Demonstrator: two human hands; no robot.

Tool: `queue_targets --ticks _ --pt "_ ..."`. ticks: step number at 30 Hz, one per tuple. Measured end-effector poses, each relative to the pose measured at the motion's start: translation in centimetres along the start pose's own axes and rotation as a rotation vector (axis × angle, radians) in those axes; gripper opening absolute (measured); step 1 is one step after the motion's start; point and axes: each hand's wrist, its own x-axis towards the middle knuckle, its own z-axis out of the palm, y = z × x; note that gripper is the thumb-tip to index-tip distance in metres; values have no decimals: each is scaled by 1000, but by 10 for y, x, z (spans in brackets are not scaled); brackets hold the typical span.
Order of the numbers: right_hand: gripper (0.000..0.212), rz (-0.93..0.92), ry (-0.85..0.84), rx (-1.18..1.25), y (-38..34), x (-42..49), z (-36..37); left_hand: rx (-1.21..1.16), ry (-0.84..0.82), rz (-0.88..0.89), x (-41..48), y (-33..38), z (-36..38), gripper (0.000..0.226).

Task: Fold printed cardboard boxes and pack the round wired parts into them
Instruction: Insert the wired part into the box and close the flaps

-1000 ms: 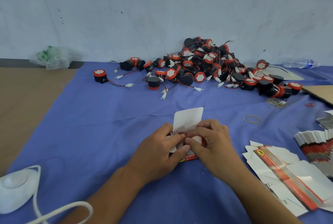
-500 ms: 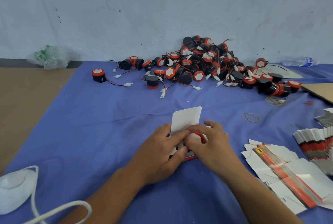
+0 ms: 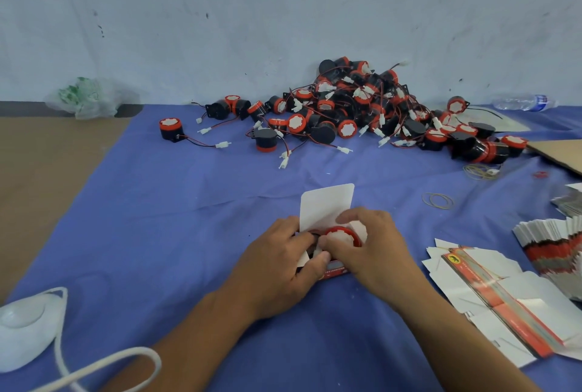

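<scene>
My left hand point(image 3: 283, 265) curls round the near left side of the printed box point(image 3: 326, 205), gripping it where it stands on the blue cloth point(image 3: 189, 202). My right hand point(image 3: 374, 250) pinches the red-rimmed round part point(image 3: 341, 234), which sits in the box's open mouth. The box's white flap stands up at twelve o'clock. The pile of wired parts point(image 3: 362, 108) lies well beyond at twelve, and the flat box blanks point(image 3: 504, 297) lie at four o'clock.
</scene>
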Motion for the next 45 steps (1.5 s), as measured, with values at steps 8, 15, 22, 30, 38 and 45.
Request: queue_targets --ticks 8,15,22,30,38,45 --pt "63 -105 162 -114 -4 -2 6 -419 360 45 1 -4 2 63" --pt "106 -55 194 -9 -3 0 4 -320 298 26 0 -6 4 62" --pt "30 -186 228 74 4 -1 7 -8 183 163 3 -4 4 49" --pt "19 -74 -32 336 13 6 12 -282 300 -102 1 -11 -3 24" --pt "40 -201 -206 300 15 11 0 -529 227 -244 5 -12 -8 13" --pt "44 -299 -373 386 13 8 -16 -711 232 -378 6 -10 -6 22"
